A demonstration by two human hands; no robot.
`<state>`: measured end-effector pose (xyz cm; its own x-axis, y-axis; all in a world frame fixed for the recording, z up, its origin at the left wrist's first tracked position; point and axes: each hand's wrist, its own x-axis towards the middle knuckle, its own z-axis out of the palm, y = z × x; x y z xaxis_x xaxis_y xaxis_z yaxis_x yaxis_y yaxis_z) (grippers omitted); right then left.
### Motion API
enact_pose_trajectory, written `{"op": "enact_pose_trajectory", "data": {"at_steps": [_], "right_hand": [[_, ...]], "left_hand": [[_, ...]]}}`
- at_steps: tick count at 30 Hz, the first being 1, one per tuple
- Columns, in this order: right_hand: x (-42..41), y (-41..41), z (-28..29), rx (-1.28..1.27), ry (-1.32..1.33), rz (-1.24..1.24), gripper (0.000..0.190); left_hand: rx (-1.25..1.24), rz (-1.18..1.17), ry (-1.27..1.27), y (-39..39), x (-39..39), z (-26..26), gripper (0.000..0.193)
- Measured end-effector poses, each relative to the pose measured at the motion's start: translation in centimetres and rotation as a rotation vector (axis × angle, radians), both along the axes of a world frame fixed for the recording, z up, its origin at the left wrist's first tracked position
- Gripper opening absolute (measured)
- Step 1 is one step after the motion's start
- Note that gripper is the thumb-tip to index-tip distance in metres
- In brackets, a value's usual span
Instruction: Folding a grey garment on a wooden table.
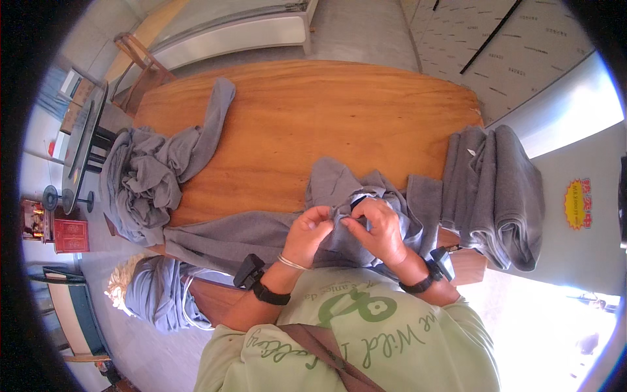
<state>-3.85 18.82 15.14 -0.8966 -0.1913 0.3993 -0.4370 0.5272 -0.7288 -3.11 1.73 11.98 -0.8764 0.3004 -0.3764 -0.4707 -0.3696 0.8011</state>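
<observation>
A grey knitted garment lies along the near edge of the wooden table, bunched up before me. My left hand pinches a small part of its fabric between thumb and forefinger. Close beside it, my right hand grips the same fabric, the fingertips of both hands almost touching. A bit of white and dark material shows in the cloth just above my right hand. What exactly lies between the fingertips is too small to tell.
A rumpled grey fabric heap sits at the table's left end. Folded grey garments are stacked at the right end. Bluish-grey cloth hangs over something at the lower left. A wooden chair stands past the far left corner.
</observation>
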Motion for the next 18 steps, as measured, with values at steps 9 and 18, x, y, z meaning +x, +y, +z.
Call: {"op": "enact_pose_trajectory", "data": {"at_steps": [9,18], "right_hand": [[0.2,0.7,0.5,-0.276,-0.532,0.089,0.015],[0.1,0.7,0.3,-0.445,-0.631,0.182,0.014]], "left_hand": [[0.058,0.037,-0.004,-0.4,-0.3,0.4,0.016],[-0.001,0.058,-0.015,-0.3,-0.3,0.5,0.019]]}}
